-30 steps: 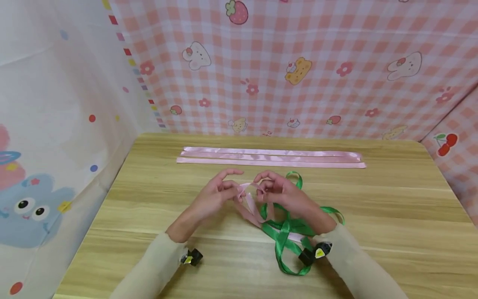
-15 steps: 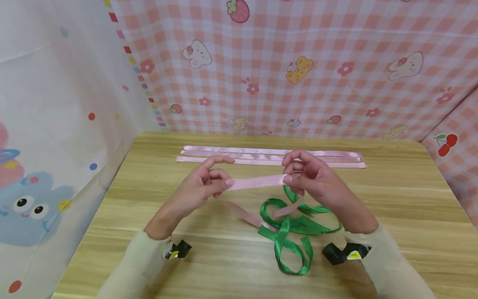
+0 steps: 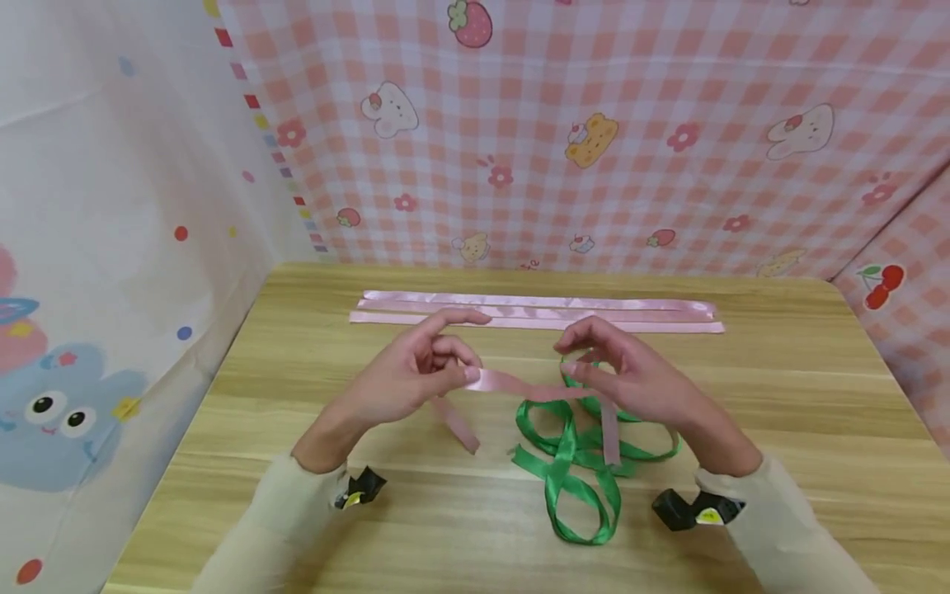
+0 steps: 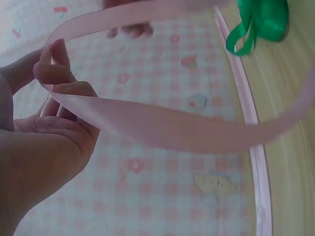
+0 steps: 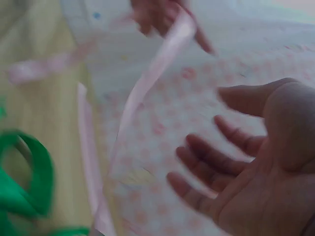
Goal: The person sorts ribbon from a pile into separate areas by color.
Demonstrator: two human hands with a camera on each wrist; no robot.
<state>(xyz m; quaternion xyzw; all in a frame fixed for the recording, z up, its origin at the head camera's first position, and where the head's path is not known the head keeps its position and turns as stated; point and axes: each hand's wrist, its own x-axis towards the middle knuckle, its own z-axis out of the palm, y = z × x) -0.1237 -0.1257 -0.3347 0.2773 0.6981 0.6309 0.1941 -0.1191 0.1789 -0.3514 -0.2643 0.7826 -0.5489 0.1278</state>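
Between thumb and fingertips my left hand (image 3: pixel 416 371) pinches a pink satin ribbon (image 3: pixel 512 384) above the table. One tail of it hangs below this hand, and the longer part runs across to the right and droops near the right hand (image 3: pixel 638 379). In the right wrist view, the right hand (image 5: pixel 261 167) has its fingers spread and relaxed, with the pink ribbon (image 5: pixel 157 64) apart from them. The left wrist view shows the ribbon (image 4: pixel 162 125) passing round the left fingertips. Under the right hand lies a tangled green ribbon (image 3: pixel 566 445).
Three pink ribbon strips (image 3: pixel 534 313) lie side by side along the back of the wooden table (image 3: pixel 297 371). Behind it hangs a pink checked cloth (image 3: pixel 475 132), and a white printed cloth (image 3: pixel 134 206) hangs at the left. Both wrists carry small black cameras (image 3: pixel 364 487).
The hands moved apart from close together, drawing the pink ribbon straight between them. The right hand then let go, and the ribbon sagged, its tails lifting off the green ribbon.
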